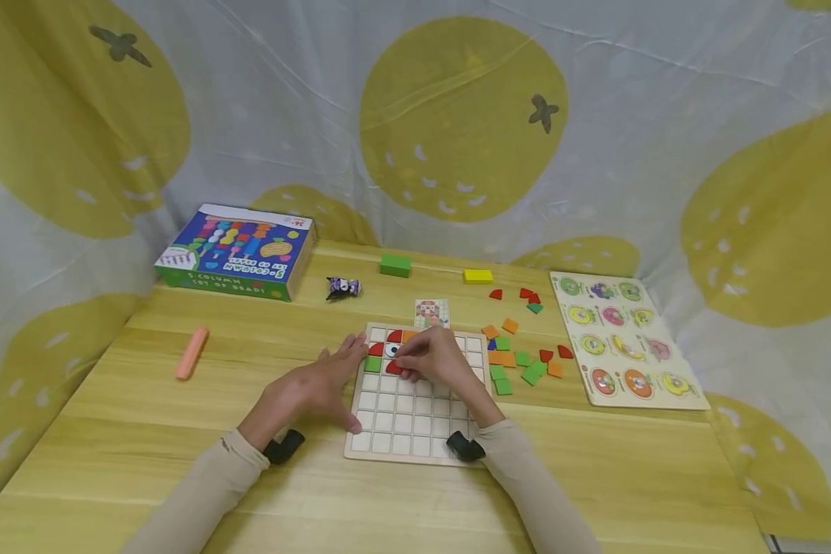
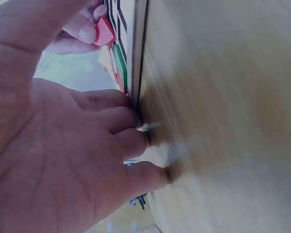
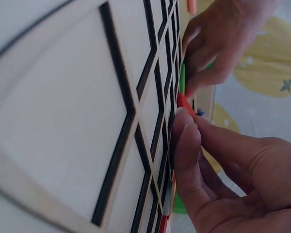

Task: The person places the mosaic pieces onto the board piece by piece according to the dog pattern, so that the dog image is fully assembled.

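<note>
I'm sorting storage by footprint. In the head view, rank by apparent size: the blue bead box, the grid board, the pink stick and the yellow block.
1. Blue bead box and grid board: alike, unranked.
2. Pink stick.
3. Yellow block, though it lies farther away.

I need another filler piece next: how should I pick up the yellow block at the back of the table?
Pinch the yellow block across its two long sides, coming straight down from above. It lies flat and alone on the table, a low rectangle with its long edge running left to right and bare wood all round, so both sides look free for fingertips.
</note>
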{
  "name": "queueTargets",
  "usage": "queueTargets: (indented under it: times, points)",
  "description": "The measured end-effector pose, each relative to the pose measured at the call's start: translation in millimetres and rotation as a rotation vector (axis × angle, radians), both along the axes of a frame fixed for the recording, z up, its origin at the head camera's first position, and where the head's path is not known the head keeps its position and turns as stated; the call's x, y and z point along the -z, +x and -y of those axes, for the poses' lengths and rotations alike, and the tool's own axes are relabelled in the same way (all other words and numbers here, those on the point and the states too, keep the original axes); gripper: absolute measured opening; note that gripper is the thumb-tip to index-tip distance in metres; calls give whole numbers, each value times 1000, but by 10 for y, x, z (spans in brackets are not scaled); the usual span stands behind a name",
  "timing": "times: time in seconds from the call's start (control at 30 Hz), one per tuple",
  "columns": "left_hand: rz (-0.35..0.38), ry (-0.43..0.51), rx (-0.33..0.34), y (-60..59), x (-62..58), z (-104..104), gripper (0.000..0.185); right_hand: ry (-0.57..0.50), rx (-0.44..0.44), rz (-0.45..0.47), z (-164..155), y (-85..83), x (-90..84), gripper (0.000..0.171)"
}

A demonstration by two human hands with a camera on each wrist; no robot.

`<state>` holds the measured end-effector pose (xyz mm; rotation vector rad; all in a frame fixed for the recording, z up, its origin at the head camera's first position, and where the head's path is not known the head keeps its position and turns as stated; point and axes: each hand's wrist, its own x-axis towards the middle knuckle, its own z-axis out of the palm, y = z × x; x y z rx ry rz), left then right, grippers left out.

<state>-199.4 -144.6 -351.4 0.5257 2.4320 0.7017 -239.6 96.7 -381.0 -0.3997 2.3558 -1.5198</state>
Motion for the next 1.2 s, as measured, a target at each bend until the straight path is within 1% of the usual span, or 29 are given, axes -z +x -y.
queueTargets:
  times: [0.13,0.23,0.43,0.67,0.77,0.87,1.0,1.1,1.2]
  points:
    - [2,-8,3,-4,-9,-20,134,41,-20,-50,32,-1,-14,4]
    - [7,-8,5,-5,-15,-30,135,82,-18,-77,53,3,-19,5]
    - [13,-9,6,0,-26,-39,135,154,-9,-109,89,11,-18,4]
    - [12,-14,12,-5,-12,-30,134,152,-21,-95,101,18,-20,9]
    - [15,-15,9,-12,6,-19,134,159,-26,-135,55,28,-46,8]
    - [23,-10,4,-15,15,-14,135,171,-35,-192,-81,19,-73,7]
    - [28,-3,0,-13,16,-22,136,171,-29,-243,-435,-11,-111,12]
    - [30,1,1,-16,19,-30,136,184,20,-284,-783,-29,-135,16]
    - [31,5,3,-23,18,-32,137,212,100,-322,-1148,-44,-134,18]
